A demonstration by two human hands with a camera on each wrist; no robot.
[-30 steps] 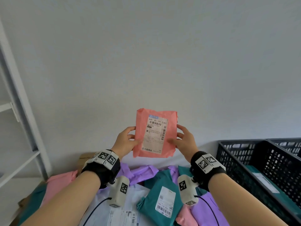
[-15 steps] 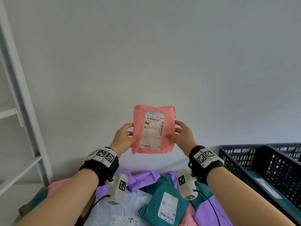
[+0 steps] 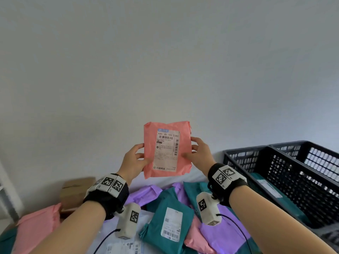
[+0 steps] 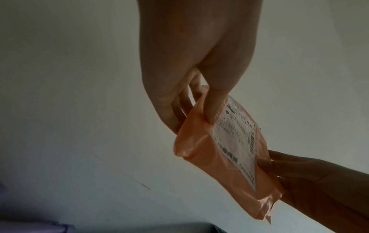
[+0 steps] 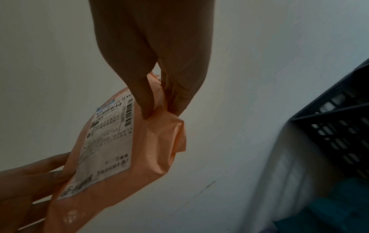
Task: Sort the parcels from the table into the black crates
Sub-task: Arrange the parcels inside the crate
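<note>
A salmon-pink parcel (image 3: 149,151) with a white shipping label facing me is held upright in the air above the table. My left hand (image 3: 134,160) pinches its left edge, thumb on the front and fingers behind. My right hand (image 3: 199,154) pinches its right edge the same way. The left wrist view shows the parcel (image 4: 199,151) between my thumb and fingers, and so does the right wrist view, with the parcel (image 5: 151,149) below my hand. Two black crates (image 3: 244,153) stand side by side at the right; the nearer one holds a teal parcel (image 3: 266,186).
Below my hands lies a pile of parcels: teal (image 3: 168,220), purple (image 3: 145,195), pink (image 3: 34,230) and white (image 3: 117,246). A cardboard box (image 3: 77,191) sits at the back left. A white shelf frame (image 3: 7,195) stands at the far left. A plain wall is behind.
The pink parcel stays held by both hands in the same grip. The view has shifted, so that the crates show more fully and the shelf frame has slid out to the left.
</note>
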